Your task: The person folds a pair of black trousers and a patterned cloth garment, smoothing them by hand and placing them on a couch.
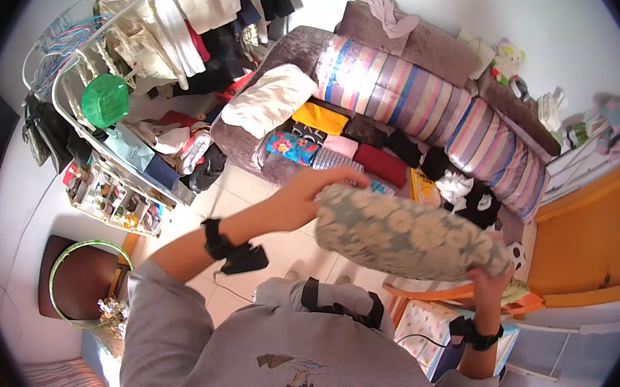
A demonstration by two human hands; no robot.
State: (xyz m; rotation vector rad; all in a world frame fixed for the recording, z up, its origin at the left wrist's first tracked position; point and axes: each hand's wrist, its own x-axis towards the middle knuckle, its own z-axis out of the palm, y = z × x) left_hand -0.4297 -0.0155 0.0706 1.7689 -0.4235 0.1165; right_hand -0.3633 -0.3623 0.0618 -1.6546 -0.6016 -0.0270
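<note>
A floral grey-and-beige cloth bundle or cushion [406, 235] is held up in front of me between both hands. My left hand [323, 194] grips its left end, with the fingers partly hidden behind it. At its lower right end, my right hand [491, 275] is closed on the fabric. Beyond the bundle, folded clothes lie on the seat of a brown sofa [284, 169]: a yellow cloth [320, 118], a blue floral cloth [292, 147], a dark red cloth [381, 165] and several black ones. A white folded cloth [268, 98] rests on the sofa's left arm.
Striped cushions [391, 87] line the sofa's back. At the left stands a metal clothes rack [68, 117] with hanging garments and a green plastic basket [105, 101]. An orange wooden chair part [434, 294] is near my right arm. A green hoop [58, 260] leans at the lower left.
</note>
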